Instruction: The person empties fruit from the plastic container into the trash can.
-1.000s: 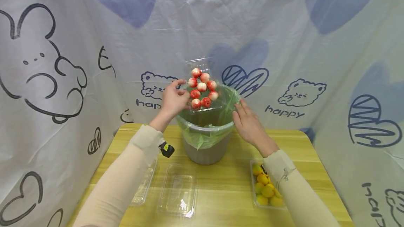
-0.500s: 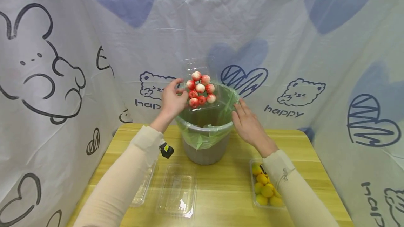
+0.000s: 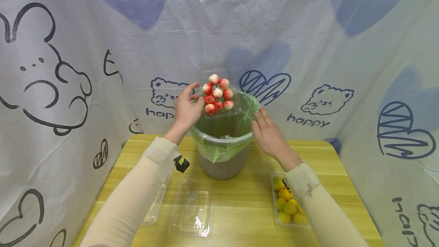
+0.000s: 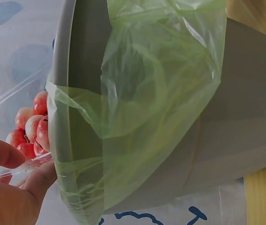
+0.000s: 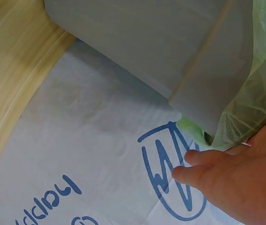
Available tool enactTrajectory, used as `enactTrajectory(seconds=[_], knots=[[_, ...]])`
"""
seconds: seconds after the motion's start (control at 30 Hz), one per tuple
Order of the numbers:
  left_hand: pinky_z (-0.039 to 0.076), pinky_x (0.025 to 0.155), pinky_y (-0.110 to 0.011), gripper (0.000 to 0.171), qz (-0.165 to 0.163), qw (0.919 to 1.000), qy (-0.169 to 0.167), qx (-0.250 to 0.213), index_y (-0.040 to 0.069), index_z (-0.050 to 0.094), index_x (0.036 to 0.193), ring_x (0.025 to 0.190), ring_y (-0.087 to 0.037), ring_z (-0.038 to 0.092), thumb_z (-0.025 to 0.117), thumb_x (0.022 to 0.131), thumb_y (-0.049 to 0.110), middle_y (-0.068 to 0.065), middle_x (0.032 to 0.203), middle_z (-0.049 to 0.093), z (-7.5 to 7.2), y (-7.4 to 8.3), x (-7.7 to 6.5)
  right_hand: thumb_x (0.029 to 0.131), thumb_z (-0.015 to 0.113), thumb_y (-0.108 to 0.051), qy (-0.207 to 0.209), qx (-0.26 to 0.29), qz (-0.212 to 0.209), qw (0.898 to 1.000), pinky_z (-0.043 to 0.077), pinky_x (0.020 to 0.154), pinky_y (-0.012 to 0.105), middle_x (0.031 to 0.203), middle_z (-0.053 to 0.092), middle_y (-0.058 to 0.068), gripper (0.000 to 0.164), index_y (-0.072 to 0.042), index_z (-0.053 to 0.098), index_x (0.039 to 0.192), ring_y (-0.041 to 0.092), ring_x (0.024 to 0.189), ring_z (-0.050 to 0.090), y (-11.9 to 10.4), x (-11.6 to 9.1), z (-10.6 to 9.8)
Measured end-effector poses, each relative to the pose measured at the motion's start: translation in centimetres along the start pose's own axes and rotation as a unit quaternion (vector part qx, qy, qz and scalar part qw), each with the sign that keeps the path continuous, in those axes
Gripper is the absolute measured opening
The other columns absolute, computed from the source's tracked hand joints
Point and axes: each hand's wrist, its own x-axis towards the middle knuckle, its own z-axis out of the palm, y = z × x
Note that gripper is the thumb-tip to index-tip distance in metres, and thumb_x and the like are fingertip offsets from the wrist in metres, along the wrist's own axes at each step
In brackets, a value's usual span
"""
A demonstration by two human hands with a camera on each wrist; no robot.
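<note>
My left hand (image 3: 188, 106) pinches the left edge of a clear plastic box (image 4: 38, 161) above the bin's opening. Several round red-and-white fruits (image 3: 217, 93) with stems, like small apples, sit bunched in it. The grey trash bin (image 3: 224, 167) stands upright, lined with a green plastic bag (image 3: 219, 151) folded over its rim. With fingers extended, my right hand (image 3: 271, 134) rests against the bagged rim on the right side. In the left wrist view the bin's rim hides part of the box; the right wrist view shows only part of the right hand (image 5: 236, 176).
An open clear box of yellow fruits (image 3: 289, 207) lies on the wooden table (image 3: 247, 216) by the right forearm. Another clear plastic box (image 3: 193, 209) sits in front of the bin, and one more (image 3: 156, 205) is partly behind the left forearm. Printed cloth (image 3: 219, 22) surrounds the table.
The box has shifted slightly left and its tilt has changed, with the fruits bunching a little closer. My left hand still pinches it; my right hand stays at the rim.
</note>
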Motion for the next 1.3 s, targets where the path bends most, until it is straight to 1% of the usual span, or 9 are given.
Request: enactTrajectory(seconds=[0.13,0.27,0.4,0.53,0.63,0.7,0.83,1.1,1.3], knots=[[0.057,0.052,-0.019,0.057,-0.001,0.9999,0.007,-0.009,0.014,0.058,0.15,0.084,-0.036,0.078,0.063,0.094,0.001,-0.027,0.122,0.074,0.06,0.09,0.06,0.114,0.019,-0.042,0.004,0.001,-0.001,1.0,0.022,0.13,0.067,0.177,0.011,0.02,0.066,0.0,0.03,0.164,0.042,0.162,0.018,-0.01,0.05,-0.01],[0.056,0.054,-0.016,0.055,0.002,0.9998,0.018,-0.011,0.012,0.06,0.148,0.096,-0.039,0.078,0.063,0.094,0.001,-0.028,0.119,0.075,0.1,0.08,0.12,0.115,0.021,-0.039,0.013,0.001,-0.006,1.0,0.024,0.128,0.07,0.176,0.013,0.022,0.064,0.001,0.032,0.163,0.044,0.161,0.02,-0.02,0.02,-0.09],[0.057,0.055,-0.016,0.056,0.005,0.9997,0.021,-0.014,0.011,0.06,0.147,0.096,-0.04,0.078,0.063,0.093,-0.001,-0.028,0.118,0.075,0.13,-0.02,0.08,0.115,0.021,-0.038,0.013,0.0,-0.007,1.0,0.025,0.127,0.071,0.176,0.013,0.022,0.063,0.001,0.033,0.162,0.044,0.161,0.02,0.01,0.04,-0.06],[0.06,0.057,-0.019,0.055,0.011,0.9996,0.022,-0.014,0.011,0.06,0.147,0.095,-0.039,0.079,0.063,0.093,-0.001,-0.028,0.118,0.075,0.16,-0.13,-0.01,0.114,0.021,-0.039,0.011,-0.001,-0.005,1.0,0.025,0.127,0.07,0.176,0.013,0.021,0.064,0.0,0.033,0.163,0.043,0.162,0.02,0.08,0.07,0.0],[0.065,0.064,-0.026,0.055,0.017,0.9995,0.024,-0.01,0.011,0.061,0.146,0.096,-0.04,0.079,0.063,0.093,-0.001,-0.028,0.118,0.075,0.19,-0.16,-0.06,0.114,0.021,-0.04,0.012,-0.001,-0.004,1.0,0.025,0.128,0.07,0.176,0.013,0.021,0.064,0.0,0.032,0.163,0.042,0.162,0.02,0.09,0.05,0.02],[0.068,0.071,-0.033,0.054,0.021,0.9994,0.025,-0.006,0.011,0.061,0.146,0.098,-0.04,0.079,0.063,0.093,-0.001,-0.029,0.119,0.075,0.18,-0.14,-0.08,0.114,0.02,-0.04,0.012,-0.002,-0.005,1.0,0.024,0.128,0.07,0.176,0.013,0.022,0.064,0.0,0.032,0.163,0.042,0.162,0.019,0.09,0.02,0.03],[0.068,0.081,-0.043,0.053,0.023,0.9993,0.028,-0.005,0.01,0.061,0.145,0.102,-0.04,0.078,0.063,0.093,0.0,-0.029,0.121,0.074,0.17,-0.08,-0.1,0.114,0.02,-0.04,0.014,-0.001,-0.006,1.0,0.025,0.128,0.069,0.176,0.014,0.021,0.064,0.0,0.033,0.162,0.042,0.162,0.02,0.1,0.03,0.04],[0.068,0.081,-0.042,0.051,0.025,0.9991,0.021,-0.029,0.009,0.06,0.144,0.106,-0.041,0.077,0.061,0.094,-0.001,-0.03,0.126,0.072,0.21,-0.26,-0.07,0.114,0.02,-0.04,0.013,0.0,-0.008,1.0,0.025,0.128,0.068,0.176,0.013,0.021,0.064,0.0,0.033,0.162,0.042,0.162,0.02,-0.02,-0.05,0.0],[0.068,0.086,-0.045,0.048,0.036,0.9984,0.023,-0.037,0.006,0.059,0.141,0.107,-0.042,0.076,0.061,0.094,-0.003,-0.031,0.125,0.071,0.25,-0.54,-0.06,0.115,0.021,-0.04,0.015,0.005,-0.011,1.0,0.025,0.128,0.068,0.176,0.013,0.021,0.064,0.001,0.033,0.163,0.042,0.162,0.02,0.01,-0.05,-0.02]])
